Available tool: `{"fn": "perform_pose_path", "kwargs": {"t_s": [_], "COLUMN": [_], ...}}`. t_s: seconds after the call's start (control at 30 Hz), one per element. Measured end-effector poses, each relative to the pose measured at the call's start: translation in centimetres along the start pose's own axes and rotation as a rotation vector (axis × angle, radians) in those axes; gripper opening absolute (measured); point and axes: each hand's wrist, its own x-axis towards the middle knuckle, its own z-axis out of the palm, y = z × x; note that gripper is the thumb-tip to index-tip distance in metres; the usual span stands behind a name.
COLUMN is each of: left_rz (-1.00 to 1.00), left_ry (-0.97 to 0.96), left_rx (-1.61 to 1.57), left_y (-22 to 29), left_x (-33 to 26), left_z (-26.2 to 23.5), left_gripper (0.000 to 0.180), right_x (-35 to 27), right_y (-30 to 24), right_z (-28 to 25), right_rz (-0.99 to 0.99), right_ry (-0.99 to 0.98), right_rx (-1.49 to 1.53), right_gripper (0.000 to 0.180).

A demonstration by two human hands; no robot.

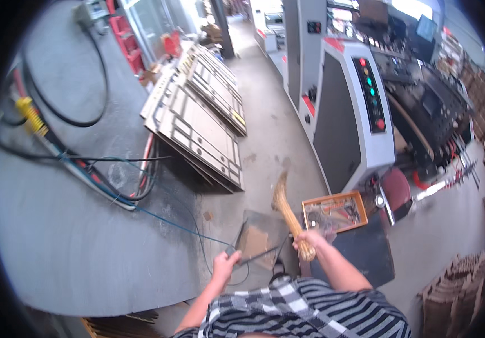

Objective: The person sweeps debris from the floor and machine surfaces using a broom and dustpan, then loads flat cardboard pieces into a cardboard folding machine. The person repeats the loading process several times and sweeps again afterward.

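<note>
My right hand (309,241) grips the handle of a straw hand broom (285,209), whose bristle end points up and away over the concrete floor. My left hand (224,265) is closed on the long handle of a dark metal dustpan (259,236), which rests on the floor in front of me with brownish scraps and dust inside. The broom head hangs just above the far side of the dustpan. My striped shirt fills the lower edge.
A stack of flat die boards (197,121) leans against a grey wall (56,186) with cables (85,169). A grey machine cabinet with indicator lights (355,118) stands to the right. An orange tray of tools (335,211) and a dark mat (366,250) lie nearby. Cardboard stacks (462,281) sit at right.
</note>
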Motion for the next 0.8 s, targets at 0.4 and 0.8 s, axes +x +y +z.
{"fn": "perform_pose_path", "kwargs": {"t_s": [0.4,0.8], "left_rz": [-0.08,-0.176], "left_ry": [-0.188,-0.402], "left_rx": [0.13,0.308], "left_y": [6.6,11.0], "left_x": [29.3,57.9], "left_z": [3.0,8.8], "left_gripper": [0.014,0.013], "right_x": [24.9,42.0], "right_y": [-10.9,-9.2], "right_z": [-7.2,-11.4], "right_rz": [0.125,0.214], "right_ry": [0.309,0.864], "right_rx": [0.479,1.144], "right_gripper": [0.014,0.011]}}
